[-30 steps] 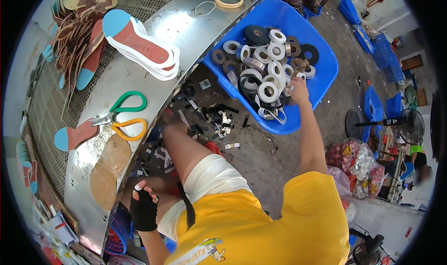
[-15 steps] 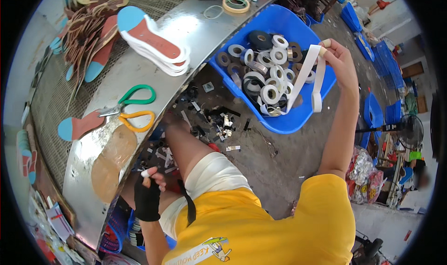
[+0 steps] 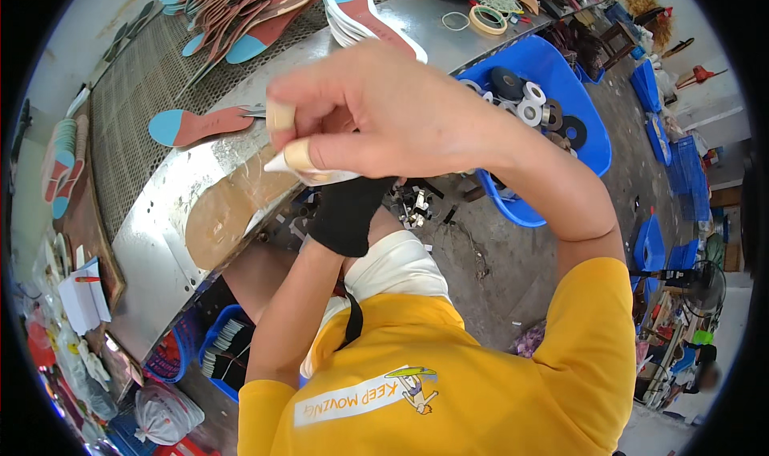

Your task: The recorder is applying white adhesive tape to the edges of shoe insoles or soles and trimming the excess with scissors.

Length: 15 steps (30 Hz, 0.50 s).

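Observation:
My right hand, with tan wraps on its finger and thumb, is raised over the table's near edge. Pinched in it is the end of a white tape strip, which shows just under the thumb. My left hand, in a black fingerless glove, is right below it; its fingers are mostly hidden behind the right hand. Beside them on the table lies a tan insole-shaped template. Farther left is a blue and reddish-brown insole, with scissor blades at its end; the scissor handles are hidden.
A blue tub of tape rolls stands to the right of the metal table. White-edged insoles and a pile of brown ones lie at the back. A blue basket is below the table; scraps litter the floor.
My right hand has swung left from above the tub to over the table edge, holding the white tape. My left hand has moved up and right to meet it. The view has shifted.

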Tool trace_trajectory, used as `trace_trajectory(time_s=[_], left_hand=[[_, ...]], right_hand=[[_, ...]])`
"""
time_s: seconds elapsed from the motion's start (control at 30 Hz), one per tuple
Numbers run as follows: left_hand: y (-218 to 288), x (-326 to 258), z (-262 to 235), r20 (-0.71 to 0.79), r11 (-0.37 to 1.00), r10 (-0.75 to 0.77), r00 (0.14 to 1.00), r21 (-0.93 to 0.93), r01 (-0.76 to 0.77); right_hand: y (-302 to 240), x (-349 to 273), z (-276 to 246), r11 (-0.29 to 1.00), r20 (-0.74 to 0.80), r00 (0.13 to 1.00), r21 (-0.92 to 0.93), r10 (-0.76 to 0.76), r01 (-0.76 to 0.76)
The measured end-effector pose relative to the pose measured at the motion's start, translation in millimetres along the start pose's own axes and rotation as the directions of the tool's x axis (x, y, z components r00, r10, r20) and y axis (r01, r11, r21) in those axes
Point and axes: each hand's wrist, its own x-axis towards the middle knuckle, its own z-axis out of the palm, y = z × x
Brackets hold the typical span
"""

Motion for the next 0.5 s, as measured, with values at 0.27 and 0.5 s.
trace_trajectory(time_s=[0.27, 0.5], left_hand=[[-9.3, -11.0, 2.7, 0.381, -0.097, -0.54, 0.751, -0.914, 0.394], [-3.9, -22.1, 4.9, 0.387, -0.122, -0.513, 0.767, -0.917, 0.381]], right_hand=[[123.5, -123.0, -52.0, 0.862, -0.309, 0.833, -0.075, 0.458, -0.502], [165.8, -190.9, -17.0, 0.688, -0.387, 0.66, -0.086, 0.644, -0.721]])
